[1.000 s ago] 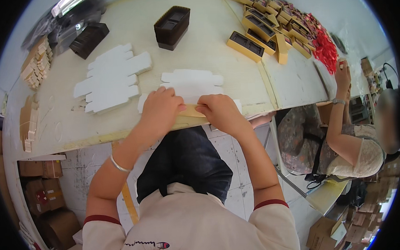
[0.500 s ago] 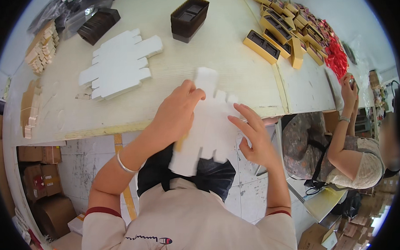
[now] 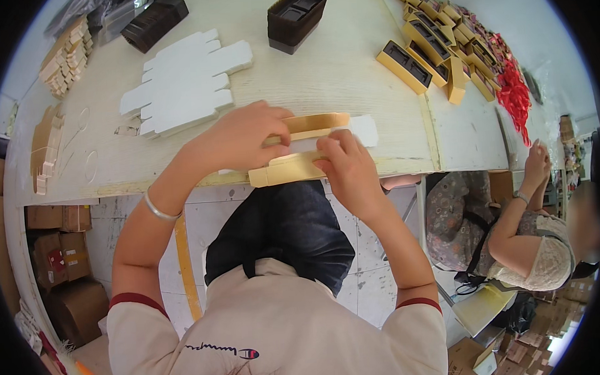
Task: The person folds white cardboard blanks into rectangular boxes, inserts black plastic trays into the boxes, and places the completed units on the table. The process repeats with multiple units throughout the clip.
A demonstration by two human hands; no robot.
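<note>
At the table's near edge a cardboard box blank (image 3: 288,170) lies with its white inside up and its gold long sides raised. My left hand (image 3: 248,135) is closed on its left end, fingers curled over between the two gold sides. My right hand (image 3: 348,172) pinches the near gold side towards its right end, thumb and fingers on either face. A white end flap (image 3: 364,130) sticks out flat on the right. Just beyond my left hand lies a stack of flat white box blanks (image 3: 184,82).
Black plastic trays stand nested at the back middle (image 3: 297,19), with another stack of them (image 3: 154,25) further left. Gold boxes with black trays (image 3: 405,66) are heaped back right, beside red ribbons (image 3: 514,101). Folded card pieces (image 3: 44,150) lie far left. A co-worker (image 3: 526,239) sits at right.
The blank has gone from a flat, upright hold over my lap to lying crosswise on the table edge, its gold sides now folded up. Both hands have closed on it.
</note>
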